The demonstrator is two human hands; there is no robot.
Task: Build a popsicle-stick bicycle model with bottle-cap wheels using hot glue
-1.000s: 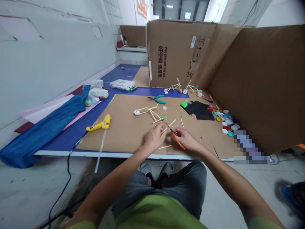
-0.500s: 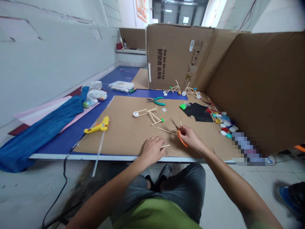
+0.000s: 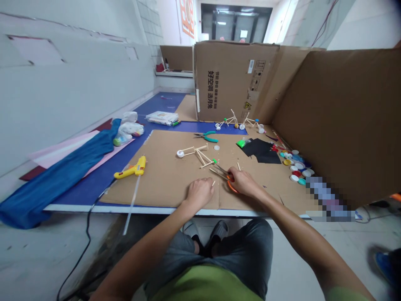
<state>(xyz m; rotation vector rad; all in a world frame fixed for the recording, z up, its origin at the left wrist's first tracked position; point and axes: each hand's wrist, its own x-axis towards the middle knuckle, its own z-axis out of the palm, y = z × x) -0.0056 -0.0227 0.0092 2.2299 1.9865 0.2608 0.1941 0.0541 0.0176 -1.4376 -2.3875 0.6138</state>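
Note:
My right hand (image 3: 242, 182) grips orange-handled scissors (image 3: 226, 177), blades pointing left over a thin wooden stick (image 3: 215, 170) on the cardboard sheet (image 3: 163, 179). My left hand (image 3: 199, 192) is curled on the cardboard near its front edge, pinching a short wooden stick (image 3: 213, 183) whose tip shows beside the fingers. Just beyond both hands lies a stick frame with a white cap wheel (image 3: 196, 152).
A yellow glue gun (image 3: 131, 169) with its black cord lies at the left. Teal pliers (image 3: 206, 136), black paper (image 3: 261, 149) and several coloured bottle caps (image 3: 296, 165) sit further back and right. Two small stick models (image 3: 239, 121) stand by a big cardboard box (image 3: 232, 79). Blue cloth (image 3: 56, 175) drapes left.
My left hand let go of the long stick, dropped toward the front edge and picked up the short stick. My right hand moved the scissors away and back over the long stick.

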